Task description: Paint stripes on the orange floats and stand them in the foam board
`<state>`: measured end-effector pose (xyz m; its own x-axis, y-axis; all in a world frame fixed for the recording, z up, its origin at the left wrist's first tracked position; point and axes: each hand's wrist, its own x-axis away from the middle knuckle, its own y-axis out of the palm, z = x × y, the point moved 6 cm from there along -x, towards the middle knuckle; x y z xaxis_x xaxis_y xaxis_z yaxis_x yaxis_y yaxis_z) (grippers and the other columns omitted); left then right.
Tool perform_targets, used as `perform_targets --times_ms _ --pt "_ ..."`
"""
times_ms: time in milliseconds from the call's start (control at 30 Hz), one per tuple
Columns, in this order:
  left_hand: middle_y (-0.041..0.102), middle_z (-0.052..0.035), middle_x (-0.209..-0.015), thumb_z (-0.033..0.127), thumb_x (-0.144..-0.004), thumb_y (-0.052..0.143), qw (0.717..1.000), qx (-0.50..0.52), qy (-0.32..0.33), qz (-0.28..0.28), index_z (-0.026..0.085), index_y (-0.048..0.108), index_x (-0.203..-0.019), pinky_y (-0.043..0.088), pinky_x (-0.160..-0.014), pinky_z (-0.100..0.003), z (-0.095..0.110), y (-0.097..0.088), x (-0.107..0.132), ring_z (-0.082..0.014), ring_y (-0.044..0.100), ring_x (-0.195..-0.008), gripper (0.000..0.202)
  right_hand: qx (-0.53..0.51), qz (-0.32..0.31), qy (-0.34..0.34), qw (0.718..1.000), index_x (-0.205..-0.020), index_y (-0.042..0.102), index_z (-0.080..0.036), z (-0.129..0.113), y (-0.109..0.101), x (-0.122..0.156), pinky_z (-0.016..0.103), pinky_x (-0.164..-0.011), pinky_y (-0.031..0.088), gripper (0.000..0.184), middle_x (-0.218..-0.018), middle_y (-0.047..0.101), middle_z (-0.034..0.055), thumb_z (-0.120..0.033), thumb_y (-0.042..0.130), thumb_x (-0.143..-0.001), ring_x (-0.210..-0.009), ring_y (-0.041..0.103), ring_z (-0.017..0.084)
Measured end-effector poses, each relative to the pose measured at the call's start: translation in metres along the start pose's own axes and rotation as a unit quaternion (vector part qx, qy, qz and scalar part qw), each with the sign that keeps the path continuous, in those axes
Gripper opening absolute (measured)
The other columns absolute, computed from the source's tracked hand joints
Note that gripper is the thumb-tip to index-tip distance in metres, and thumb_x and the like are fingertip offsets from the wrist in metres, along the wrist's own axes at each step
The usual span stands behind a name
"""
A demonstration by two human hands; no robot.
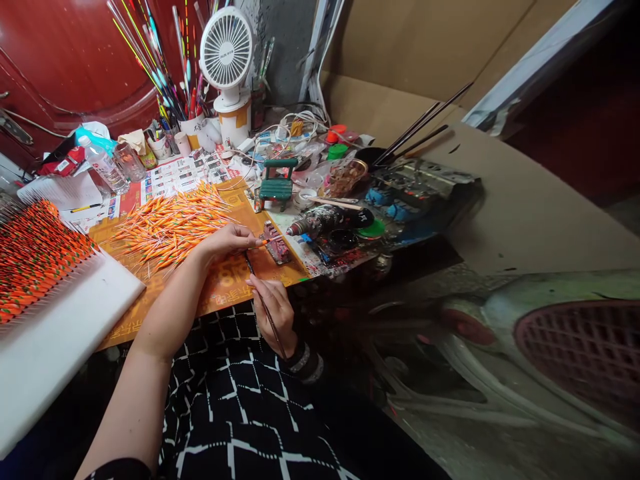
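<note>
My left hand (231, 240) reaches over the front of the table with its fingers pinched on a slim orange fishing float (265, 243). The float points right, beside a small paint-stained block (278, 245). Closer to my body, my right hand (275, 312) is closed round a thin dark paintbrush (273, 327). Its upper end comes near the underside of my left hand; whether it touches the float I cannot tell. Behind my left forearm lies a heap of orange floats (175, 223). At the left, many more floats (45, 260) stand in rows on a white foam block (85, 327).
A paint-spattered rotary tool (320, 221) lies right of my hands, near a dark paint pot (343, 239) and a green lid (373, 229). Behind stand a miniature green chair (277, 181), a white fan (227, 53) and a plastic bottle (107, 167). Long brushes (420, 127) lean at the right.
</note>
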<state>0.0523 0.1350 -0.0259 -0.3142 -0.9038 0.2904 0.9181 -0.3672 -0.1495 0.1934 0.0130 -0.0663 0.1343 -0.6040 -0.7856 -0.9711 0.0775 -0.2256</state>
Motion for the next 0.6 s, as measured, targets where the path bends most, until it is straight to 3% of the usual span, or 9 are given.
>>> perform_targets --times_ms 300,600 --pt "0.043 0.0056 -0.051 0.053 -0.060 0.086 1.000 0.000 -0.001 0.003 0.012 0.063 -0.061 0.015 -0.049 -0.024 -0.0019 -0.0008 -0.0009 -0.0045 0.030 -0.048 0.047 -0.006 -0.012 -0.004 1.000 -0.151 0.048 -0.024 0.0012 0.0020 0.0027 0.042 -0.091 0.058 0.053 -0.119 0.073 0.0115 -0.010 0.050 -0.100 -0.105 0.068 0.023" --pt "0.040 0.0064 -0.049 0.052 -0.061 0.087 1.000 -0.004 -0.010 0.007 0.013 0.060 -0.058 0.014 -0.049 -0.025 -0.0001 -0.0002 0.0006 -0.0038 0.029 -0.046 0.047 0.008 0.015 -0.008 1.000 -0.150 0.050 -0.024 0.0025 -0.0028 0.0034 0.041 -0.090 0.057 0.052 -0.116 0.074 0.0113 -0.009 0.051 -0.100 -0.102 0.069 0.023"
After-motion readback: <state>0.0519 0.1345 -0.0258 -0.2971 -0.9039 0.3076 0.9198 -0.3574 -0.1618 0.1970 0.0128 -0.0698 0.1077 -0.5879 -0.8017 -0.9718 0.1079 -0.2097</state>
